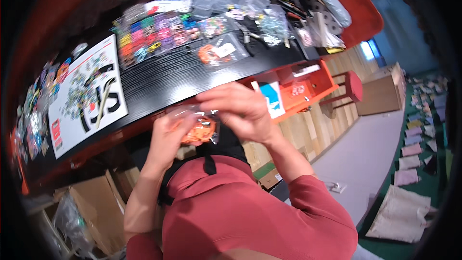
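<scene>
In front of my waist, my left hand (166, 137) is closed around a small clear plastic bag (215, 132) with orange loops or bands (199, 131) inside; their exact kind is hard to make out. Just above and to the right, my right hand (240, 110) reaches over the bag's top, slightly blurred. Its fingers stretch leftward, apart from the thumb, and I see nothing in them. On the black table beyond lies a similar clear bag (233, 57) with orange loops (208, 55) and a white label.
A white printed sheet (67, 120) holding many small beads lies at the left. Behind it sits a divided tray of colourful pieces (159, 31), with clear boxes (211, 0). An orange drawer (322, 86) juts out at right, near a red stool (353, 86). Cardboard (98, 207) stands lower left.
</scene>
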Demonstrator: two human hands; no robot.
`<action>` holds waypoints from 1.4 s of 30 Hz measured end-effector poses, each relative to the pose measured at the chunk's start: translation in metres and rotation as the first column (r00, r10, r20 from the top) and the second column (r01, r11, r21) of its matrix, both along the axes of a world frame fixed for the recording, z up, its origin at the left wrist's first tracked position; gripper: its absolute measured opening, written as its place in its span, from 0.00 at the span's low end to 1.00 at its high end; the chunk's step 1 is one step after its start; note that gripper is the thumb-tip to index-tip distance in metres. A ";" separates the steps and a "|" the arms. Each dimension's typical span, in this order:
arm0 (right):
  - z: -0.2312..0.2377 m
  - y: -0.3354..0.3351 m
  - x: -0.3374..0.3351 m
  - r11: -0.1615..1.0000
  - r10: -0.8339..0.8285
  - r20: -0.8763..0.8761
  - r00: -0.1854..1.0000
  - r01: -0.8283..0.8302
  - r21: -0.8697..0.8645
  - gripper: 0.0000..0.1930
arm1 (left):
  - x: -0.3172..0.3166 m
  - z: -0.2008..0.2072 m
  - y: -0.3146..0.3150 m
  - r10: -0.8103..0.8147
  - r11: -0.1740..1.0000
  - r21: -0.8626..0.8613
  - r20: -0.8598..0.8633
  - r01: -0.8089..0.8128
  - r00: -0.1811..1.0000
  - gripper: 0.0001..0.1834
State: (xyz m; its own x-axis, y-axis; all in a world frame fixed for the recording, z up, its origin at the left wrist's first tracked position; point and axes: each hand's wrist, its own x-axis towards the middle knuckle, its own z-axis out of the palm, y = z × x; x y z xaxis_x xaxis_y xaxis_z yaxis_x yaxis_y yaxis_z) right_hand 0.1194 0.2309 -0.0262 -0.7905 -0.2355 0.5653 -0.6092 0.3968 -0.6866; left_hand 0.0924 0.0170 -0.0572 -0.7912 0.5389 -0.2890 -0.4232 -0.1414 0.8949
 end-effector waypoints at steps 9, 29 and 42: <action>-0.020 0.027 0.047 0.979 -0.022 -0.147 0.989 0.050 0.195 0.20 | 0.004 0.005 0.025 -0.181 0.899 0.428 0.166 0.095 0.969 0.27; -0.006 0.270 0.049 0.438 -0.729 0.008 0.685 0.458 0.774 0.16 | 0.013 0.006 0.077 -0.160 0.952 -0.280 -0.796 -0.120 0.584 0.14; -0.010 0.150 0.033 0.918 -0.362 0.642 0.676 0.379 0.119 0.13 | -0.082 0.003 0.095 -0.315 0.802 -0.299 -0.947 -0.518 0.059 0.15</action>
State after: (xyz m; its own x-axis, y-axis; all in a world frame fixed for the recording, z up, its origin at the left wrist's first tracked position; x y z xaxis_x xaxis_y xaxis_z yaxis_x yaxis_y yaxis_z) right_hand 0.1525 0.3806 -0.0357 -0.9809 0.1623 -0.1075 0.1730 0.4733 -0.8638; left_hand 0.0099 0.1123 -0.0547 -0.5722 0.5343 0.6222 0.8122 0.4747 0.3392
